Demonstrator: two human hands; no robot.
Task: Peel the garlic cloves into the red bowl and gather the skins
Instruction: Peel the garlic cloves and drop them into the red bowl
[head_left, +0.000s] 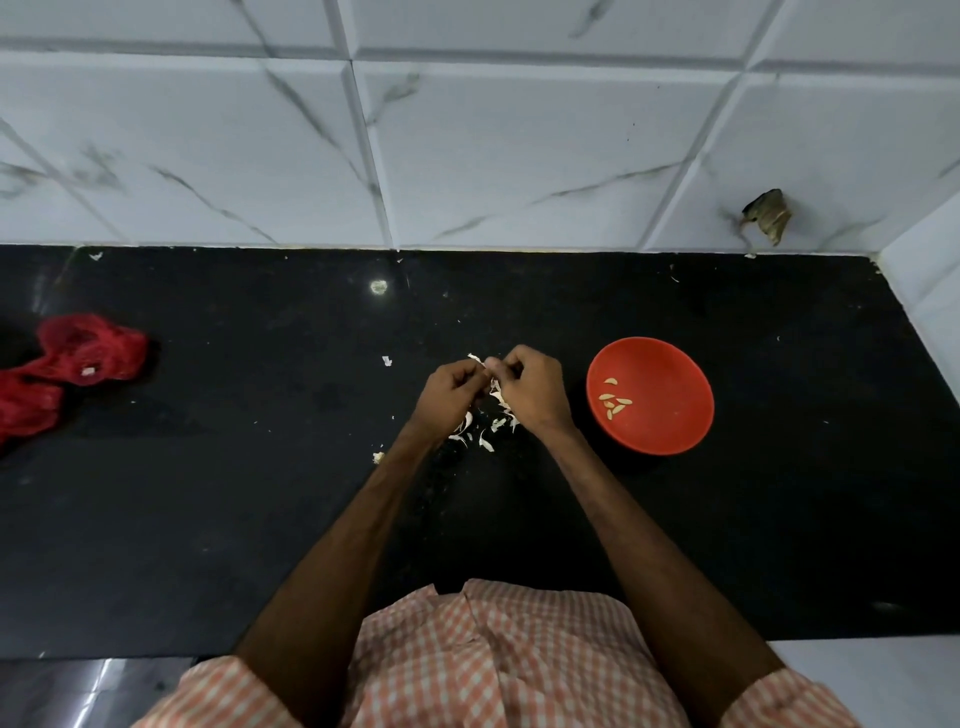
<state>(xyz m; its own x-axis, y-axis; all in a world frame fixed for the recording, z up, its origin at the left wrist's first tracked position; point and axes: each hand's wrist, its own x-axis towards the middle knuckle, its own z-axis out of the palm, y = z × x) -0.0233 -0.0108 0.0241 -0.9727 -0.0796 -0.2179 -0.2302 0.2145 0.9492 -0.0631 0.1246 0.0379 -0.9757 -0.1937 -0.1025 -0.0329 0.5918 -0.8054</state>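
Garlic clove (492, 385) pinched between both hands, near the red bowl (670, 415).
Left hand (451, 391) and right hand (531, 391) curl their fingers on it above loose skins (486, 442).

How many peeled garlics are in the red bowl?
About 6: one clove apart, a cluster of five below it, left side of the red bowl; overlap may hide more.

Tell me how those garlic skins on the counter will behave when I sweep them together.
The garlic skins look thin and curled, so they are probably very light and floppy, apt to scatter if swept fast. A stray piece lies apart on the black counter, suggesting they drift easily. The glossy surface should let them slide.
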